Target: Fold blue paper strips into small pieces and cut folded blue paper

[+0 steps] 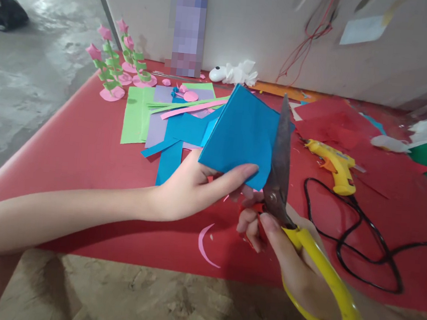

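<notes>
A folded piece of blue paper [242, 132] is pinched in my left hand [199, 184], thumb on its front face. My right hand [290, 258] grips a pair of scissors [281, 161] with a yellow handle loop, the fingers partly hidden behind it. The dark blades point upward along the right edge of the blue paper; whether they bite into it I cannot tell. Below my hands a thin pink paper crescent [203, 244] lies on the red tabletop [115, 236]. Blue strips and green, purple and pink papers [136, 117] lie behind my left hand.
Several pink paper flowers [105, 32] with curled green stems stand at the back left. A yellow glue gun [335, 166] rests on the right, its black cord [362, 265] looping forward. White crumpled tissue [240, 73] sits by the wall, and red paper scraps [334, 121] lie at the back right.
</notes>
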